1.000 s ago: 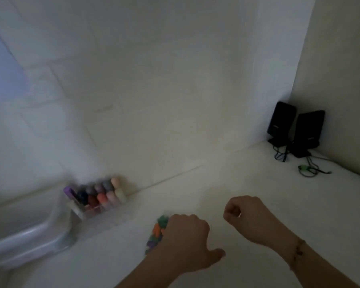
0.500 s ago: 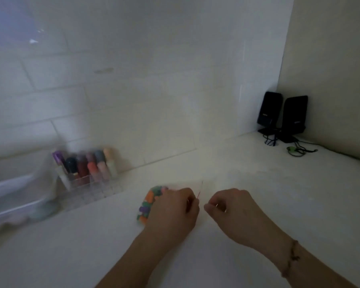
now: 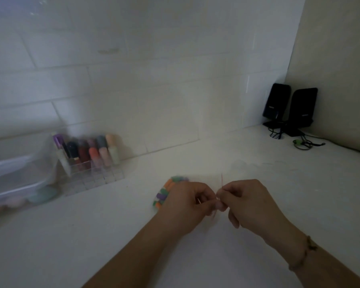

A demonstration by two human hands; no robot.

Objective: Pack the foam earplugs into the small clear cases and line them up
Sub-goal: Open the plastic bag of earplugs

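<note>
A pile of foam earplugs (image 3: 166, 191) in orange, green and purple lies on the white counter (image 3: 92, 235), partly hidden behind my left hand (image 3: 187, 206). My right hand (image 3: 247, 202) meets it fingertip to fingertip at the centre. Both hands pinch a thin, clear, blurred thing with a reddish edge (image 3: 221, 179) that rises between them; it looks like a bag or wrapper. I cannot make out any small clear case.
A clear acrylic organiser (image 3: 92, 173) with several coloured bottles stands at the left by the tiled wall. A clear lidded bin (image 3: 15, 179) sits at the far left. Two black speakers (image 3: 289, 109) with cables occupy the far right corner.
The view has tilted down and the hands have come together. From apart and closed a second ago, they now pinch the thin clear thing between them.
</note>
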